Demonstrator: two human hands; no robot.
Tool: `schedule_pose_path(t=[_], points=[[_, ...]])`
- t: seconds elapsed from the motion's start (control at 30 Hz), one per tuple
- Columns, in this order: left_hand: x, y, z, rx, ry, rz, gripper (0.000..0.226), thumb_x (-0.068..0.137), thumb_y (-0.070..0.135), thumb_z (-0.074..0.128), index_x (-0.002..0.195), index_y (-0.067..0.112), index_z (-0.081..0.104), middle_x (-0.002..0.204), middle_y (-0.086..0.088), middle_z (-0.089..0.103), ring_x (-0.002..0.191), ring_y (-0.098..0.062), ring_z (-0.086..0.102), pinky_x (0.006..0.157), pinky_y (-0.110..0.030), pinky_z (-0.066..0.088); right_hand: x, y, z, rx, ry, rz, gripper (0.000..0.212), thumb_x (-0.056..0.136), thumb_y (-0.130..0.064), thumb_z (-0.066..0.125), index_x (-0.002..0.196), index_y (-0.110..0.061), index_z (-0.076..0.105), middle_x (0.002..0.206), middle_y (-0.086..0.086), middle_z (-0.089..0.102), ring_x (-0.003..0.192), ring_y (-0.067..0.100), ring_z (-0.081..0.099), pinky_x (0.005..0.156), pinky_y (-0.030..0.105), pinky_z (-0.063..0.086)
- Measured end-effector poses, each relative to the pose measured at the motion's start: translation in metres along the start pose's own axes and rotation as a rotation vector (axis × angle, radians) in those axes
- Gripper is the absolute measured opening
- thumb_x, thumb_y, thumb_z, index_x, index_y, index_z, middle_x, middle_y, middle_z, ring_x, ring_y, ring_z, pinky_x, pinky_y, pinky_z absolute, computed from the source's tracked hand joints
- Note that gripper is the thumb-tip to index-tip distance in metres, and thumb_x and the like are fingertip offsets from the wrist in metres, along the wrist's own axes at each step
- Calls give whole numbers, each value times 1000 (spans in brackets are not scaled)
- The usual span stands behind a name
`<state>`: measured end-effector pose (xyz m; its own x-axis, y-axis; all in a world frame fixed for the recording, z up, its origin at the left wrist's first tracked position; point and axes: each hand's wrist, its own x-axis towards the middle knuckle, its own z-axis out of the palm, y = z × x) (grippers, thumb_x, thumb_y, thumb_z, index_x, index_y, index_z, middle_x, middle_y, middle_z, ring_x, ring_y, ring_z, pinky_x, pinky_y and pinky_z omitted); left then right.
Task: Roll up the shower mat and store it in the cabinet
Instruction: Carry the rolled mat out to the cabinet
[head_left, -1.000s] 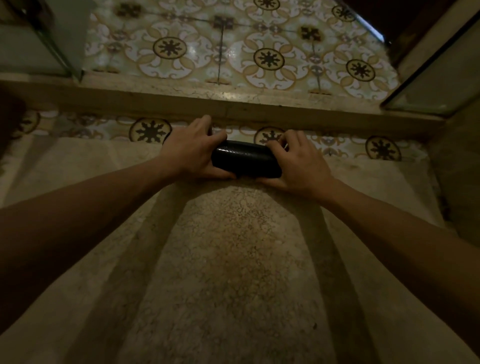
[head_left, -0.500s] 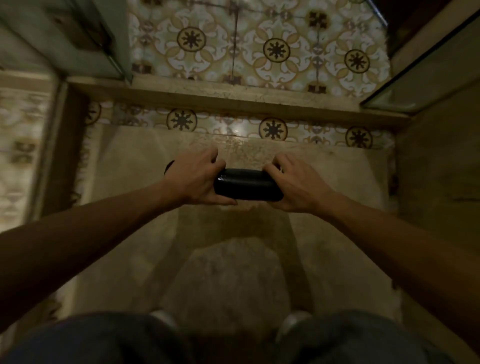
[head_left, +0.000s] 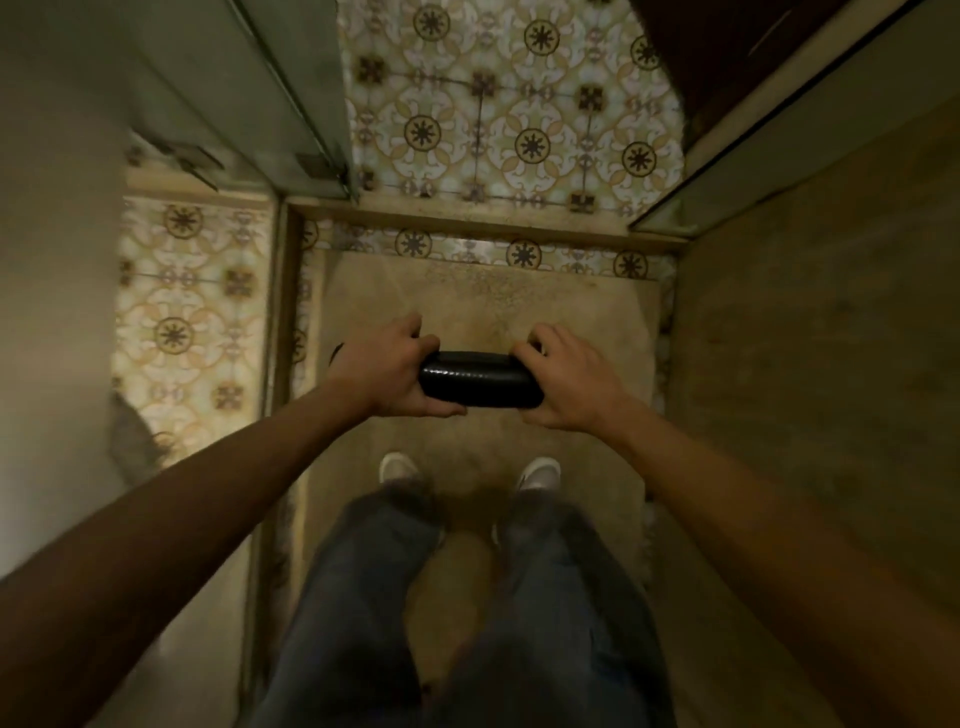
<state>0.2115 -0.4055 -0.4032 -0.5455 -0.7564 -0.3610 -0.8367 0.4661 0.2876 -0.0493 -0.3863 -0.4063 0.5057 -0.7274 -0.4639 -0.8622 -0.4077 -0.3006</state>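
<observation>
The shower mat is a tight black roll, held level in the air above the shower floor. My left hand grips its left end and my right hand grips its right end, thumbs underneath. Both ends of the roll are hidden by my hands; a dark edge sticks out left of my left wrist. No cabinet is in view.
I stand on a beige stone shower floor with my two shoes below the roll. A raised stone curb separates it from patterned tiles. A glass door is at the upper left, a wall at the right.
The roll has been lifted off the floor with both hands still on it. The view has risen and pulled back, so my legs and shoes now show.
</observation>
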Motion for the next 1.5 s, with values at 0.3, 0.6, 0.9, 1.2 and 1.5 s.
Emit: schedule_pose_path(t=[0.3, 0.6, 0.9, 1.2, 1.5], points=[[-91, 48, -114, 7, -8, -86, 79, 59, 92, 58, 94, 21, 68, 83, 1, 49, 60, -13, 43, 50, -24, 28, -85, -73, -108, -70, 67, -26, 64, 72, -45, 75, 125, -15, 54, 118, 12, 49, 106, 29, 46, 82, 44, 50], [-119, 42, -145, 41, -1, -68, 84, 56, 98, 47, 93, 25, 66, 84, 5, 45, 58, -10, 41, 46, -24, 26, -99, -108, -134, -30, 101, 22, 65, 65, -49, 81, 116, -16, 58, 113, 8, 52, 99, 23, 48, 76, 39, 50], [-92, 23, -199, 95, 64, 0, 86, 55, 100, 45, 92, 25, 66, 84, 5, 47, 59, -14, 47, 49, -27, 35, -87, -105, -191, -66, 176, 49, 65, 62, -52, 80, 112, -16, 59, 109, 7, 51, 95, 24, 50, 71, 37, 50], [36, -16, -257, 208, 47, 104, 82, 54, 88, 53, 99, 21, 64, 98, 3, 56, 79, -21, 63, 54, -30, 39, -4, -14, -251, -68, 220, 40, 66, 62, -55, 81, 110, -15, 59, 110, 7, 51, 96, 24, 48, 73, 39, 50], [197, -53, -341, 87, 48, 9, 68, 57, 78, 61, 98, 23, 60, 96, 6, 55, 83, -19, 60, 61, -35, 54, 114, 117, -374, -79, 171, -42, 65, 63, -58, 76, 112, -20, 57, 109, 4, 50, 96, 21, 48, 73, 37, 51]])
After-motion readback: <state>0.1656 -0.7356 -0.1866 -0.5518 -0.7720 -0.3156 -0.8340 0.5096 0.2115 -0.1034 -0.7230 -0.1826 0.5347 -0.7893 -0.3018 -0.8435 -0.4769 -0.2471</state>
